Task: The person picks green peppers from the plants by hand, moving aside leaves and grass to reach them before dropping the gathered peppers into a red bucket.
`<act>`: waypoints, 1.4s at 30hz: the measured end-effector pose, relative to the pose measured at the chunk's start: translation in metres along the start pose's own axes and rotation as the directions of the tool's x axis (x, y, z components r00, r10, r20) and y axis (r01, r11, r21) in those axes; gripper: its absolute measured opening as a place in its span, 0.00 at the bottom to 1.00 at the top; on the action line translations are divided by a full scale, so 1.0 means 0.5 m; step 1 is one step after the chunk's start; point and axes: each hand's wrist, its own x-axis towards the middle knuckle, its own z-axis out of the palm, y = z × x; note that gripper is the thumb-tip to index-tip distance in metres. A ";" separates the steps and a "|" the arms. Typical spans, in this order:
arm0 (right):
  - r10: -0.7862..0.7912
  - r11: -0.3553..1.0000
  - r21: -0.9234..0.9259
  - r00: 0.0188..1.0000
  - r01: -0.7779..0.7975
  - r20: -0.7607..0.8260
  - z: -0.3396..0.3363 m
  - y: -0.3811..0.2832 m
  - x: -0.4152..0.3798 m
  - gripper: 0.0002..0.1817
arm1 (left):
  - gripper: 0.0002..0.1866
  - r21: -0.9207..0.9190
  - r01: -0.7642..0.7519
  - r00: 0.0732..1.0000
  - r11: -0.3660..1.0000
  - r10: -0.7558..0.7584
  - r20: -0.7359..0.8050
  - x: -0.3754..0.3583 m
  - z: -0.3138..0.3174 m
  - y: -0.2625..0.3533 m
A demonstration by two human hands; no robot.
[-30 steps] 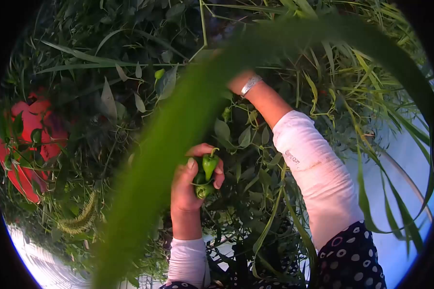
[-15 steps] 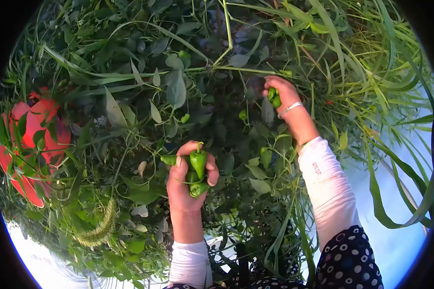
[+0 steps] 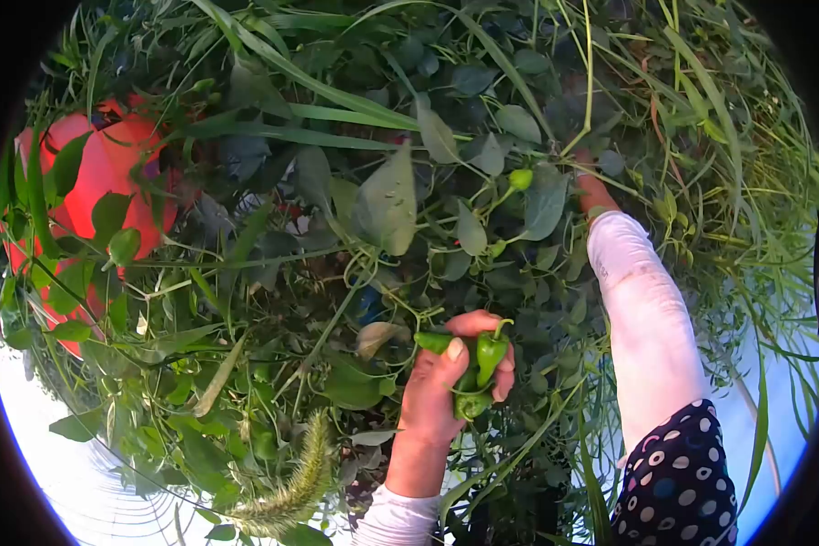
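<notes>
My left hand is closed around several green peppers in the lower middle of the view. One pepper shows its curved stem upward, while another pokes out to the left past the thumb. My right hand reaches into the foliage at the upper right; only its wrist end shows, so its fingers and anything in them are hidden. Near it a small green pepper hangs on the plant, and a further green pepper hangs at the left.
At the left, a bright red object, perhaps a bag or bucket, sits partly behind leaves. Long grass blades crowd the right side. A bristly grass seed head leans in at the bottom. Pepper leaves and stems fill the middle.
My right hand, which showed green peppers in its grasp, has pushed farther up into the leaves and out of sight. The view has shifted, so my left hand with its peppers appears farther right.
</notes>
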 end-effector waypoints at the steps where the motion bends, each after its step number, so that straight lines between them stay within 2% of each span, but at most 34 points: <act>1: 0.012 1.000 -0.011 1.000 -0.013 -0.022 -0.019 0.041 -0.102 0.10 | 0.24 -0.020 0.002 1.000 1.000 -0.001 0.011 -0.001 0.000 0.007; 2: 0.027 0.999 -0.021 0.999 -0.028 -0.045 0.012 0.033 -0.071 0.10 | 0.24 -0.031 0.003 1.000 0.999 -0.003 0.003 -0.004 0.000 0.012; 4: 0.062 0.997 -0.038 0.994 -0.066 -0.087 0.028 0.094 -0.124 0.10 | 0.24 -0.044 0.001 1.000 0.999 -0.002 -0.014 -0.010 -0.003 0.014; 7: 0.130 0.984 -0.102 0.980 -0.146 -0.153 0.066 0.124 -0.088 0.10 | 0.24 0.020 -0.021 0.999 1.000 0.022 -0.039 -0.011 -0.001 0.019; 8: 0.157 0.975 -0.130 0.972 -0.181 -0.177 0.046 0.151 -0.111 0.11 | 0.23 -0.025 -0.038 0.999 0.999 0.038 0.026 -0.010 -0.008 0.016; 9: 0.168 0.969 -0.151 0.971 -0.194 -0.171 -0.110 0.081 -0.172 0.11 | 0.22 -0.075 -0.045 0.995 0.996 0.052 0.090 -0.009 -0.014 0.011; 10: 0.448 0.878 0.181 0.894 -0.443 0.013 -0.219 -0.085 -0.129 0.12 | 0.22 -0.074 -0.027 0.997 0.997 0.033 0.074 -0.011 -0.007 0.013; 11: 0.612 0.611 0.436 0.743 -0.661 0.271 -0.340 -0.278 -0.131 0.14 | 0.24 -0.056 -0.043 0.997 0.998 0.046 0.068 -0.012 -0.007 0.009; 13: 0.517 0.249 0.605 0.632 -0.757 0.577 -0.432 -0.329 -0.172 0.17 | 0.25 -0.003 -0.049 0.996 0.999 0.049 0.075 -0.014 -0.002 0.011; 14: 0.512 0.250 0.600 0.630 -0.760 0.585 -0.474 -0.356 -0.190 0.17 | 0.26 -0.044 -0.033 0.995 0.998 0.037 0.094 -0.015 -0.004 0.008; 15: 0.430 0.193 0.651 0.659 -0.734 0.616 -0.512 -0.387 -0.210 0.16 | 0.31 0.058 -0.092 0.991 0.994 0.086 0.101 -0.012 -0.004 -0.002; 16: 0.343 0.135 0.696 0.692 -0.705 0.635 -0.545 -0.417 -0.230 0.16 | 0.32 -0.005 -0.074 0.991 0.997 0.074 0.110 -0.013 0.004 -0.005; 17: 0.314 0.136 0.771 0.765 -0.622 0.562 -0.570 -0.452 -0.253 0.15 | 0.34 -0.068 -0.057 0.991 0.996 0.065 0.121 -0.017 0.014 -0.006; 19: 0.362 0.000 0.830 0.773 -0.558 0.520 -0.629 -0.551 -0.290 0.15 | 0.35 -0.070 -0.052 0.993 0.996 0.060 0.105 -0.031 0.030 -0.010; 21: 0.206 0.016 0.899 0.881 -0.437 0.425 -0.658 -0.623 -0.329 0.15 | 0.34 -0.096 -0.015 0.994 0.995 0.025 0.102 -0.048 0.037 -0.012; 23: 0.175 0.114 0.916 0.915 -0.385 0.363 -0.685 -0.706 -0.364 0.19 | 0.28 -0.204 -0.052 0.995 0.978 0.067 0.068 -0.082 0.068 -0.010; 24: 0.244 0.202 0.924 0.931 -0.323 0.272 -0.694 -0.762 -0.378 0.15 | 0.27 -0.216 -0.033 0.997 0.976 0.047 0.059 -0.106 0.094 -0.008; 25: 0.313 0.290 0.915 0.931 -0.281 0.187 -0.708 -0.823 -0.384 0.12 | 0.26 -0.216 -0.080 0.985 0.973 0.111 0.134 -0.129 0.113 -0.014; 27: 0.224 0.617 0.785 0.969 -0.057 -0.106 -0.693 -0.885 -0.408 0.12 | 0.25 -0.254 -0.222 0.975 0.941 0.209 -0.080 -0.185 0.167 -0.019; 29: 0.075 0.741 0.666 0.975 0.086 -0.210 -0.711 -0.968 -0.390 0.12 | 0.25 -0.313 -0.349 0.934 0.883 0.304 -0.186 -0.241 0.203 0.014; 30: 0.006 0.752 0.641 0.972 0.150 -0.235 -0.717 -1.012 -0.379 0.12 | 0.24 -0.301 -0.422 0.900 0.855 0.355 -0.254 -0.263 0.203 0.034; 31: -0.061 0.759 0.615 0.964 0.212 -0.258 -0.721 -1.056 -0.366 0.12 | 0.24 -0.305 -0.486 0.870 0.819 0.423 -0.251 -0.293 0.211 0.073; 33: -0.199 0.686 0.650 0.944 0.327 -0.265 -0.744 -1.160 -0.320 0.13 | 0.23 -0.233 -0.621 0.775 0.749 0.541 -0.326 -0.342 0.223 0.177; 35: -0.293 0.588 0.677 0.896 0.443 -0.332 -0.751 -1.277 -0.258 0.14 | 0.23 -0.322 -0.700 0.714 0.637 0.630 -0.304 -0.391 0.236 0.309; 37: -0.353 0.462 0.754 0.877 0.467 -0.326 -0.753 -1.388 -0.184 0.20 | 0.25 -0.292 -0.718 0.678 0.631 0.730 -0.088 -0.422 0.205 0.440; 39: -0.304 0.354 0.835 0.896 0.422 -0.324 -0.743 -1.467 -0.125 0.29 | 0.29 -0.269 -0.732 0.665 0.626 0.742 -0.081 -0.422 0.176 0.559; 41: -0.300 0.443 0.775 0.889 0.450 -0.345 -0.727 -1.477 -0.073 0.33 | 0.36 -0.150 -0.761 0.647 0.631 0.756 -0.102 -0.391 0.108 0.655; 42: -0.279 0.406 0.835 0.921 0.371 -0.273 -0.734 -1.455 -0.066 0.31 | 0.39 -0.102 -0.729 0.670 0.677 0.675 -0.310 -0.386 0.109 0.679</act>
